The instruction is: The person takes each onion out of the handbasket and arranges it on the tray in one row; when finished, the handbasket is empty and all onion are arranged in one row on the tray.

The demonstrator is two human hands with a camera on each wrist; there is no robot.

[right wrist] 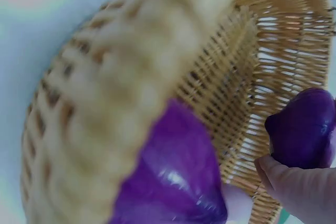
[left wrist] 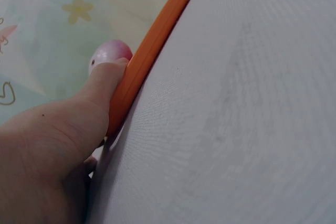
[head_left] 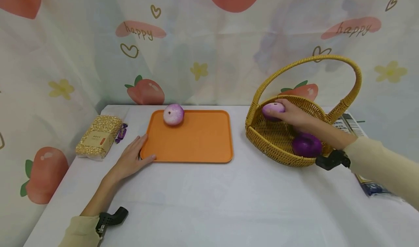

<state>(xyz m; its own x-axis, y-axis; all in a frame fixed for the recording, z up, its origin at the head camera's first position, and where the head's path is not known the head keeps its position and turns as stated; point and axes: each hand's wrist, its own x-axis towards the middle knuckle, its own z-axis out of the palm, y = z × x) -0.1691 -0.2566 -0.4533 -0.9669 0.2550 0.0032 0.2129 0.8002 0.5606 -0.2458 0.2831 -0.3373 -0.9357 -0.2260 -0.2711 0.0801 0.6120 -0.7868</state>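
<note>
My right hand (head_left: 289,112) reaches inside a wicker basket (head_left: 273,150) with a tall handle and grips a purple onion (head_left: 270,108). In the right wrist view the thumb presses against the side of this dark, shiny onion (right wrist: 304,129). Another purple onion (head_left: 307,145) lies in the basket near my wrist, and a pale round thing (right wrist: 239,203) shows partly behind it. My left hand (head_left: 131,159) rests at the near left corner of an orange tray (head_left: 193,141), fingers stretched along its left side, thumb on its front rim. A pale purple onion (head_left: 174,114) sits at the tray's back left.
A clear bag of yellow grains or beans (head_left: 99,136) lies left of the tray, with a small purple-wrapped candy (head_left: 121,133) beside it. Printed packages (head_left: 353,125) lie right of the basket, partly under my right arm. A patterned curtain (head_left: 209,50) hangs behind the table.
</note>
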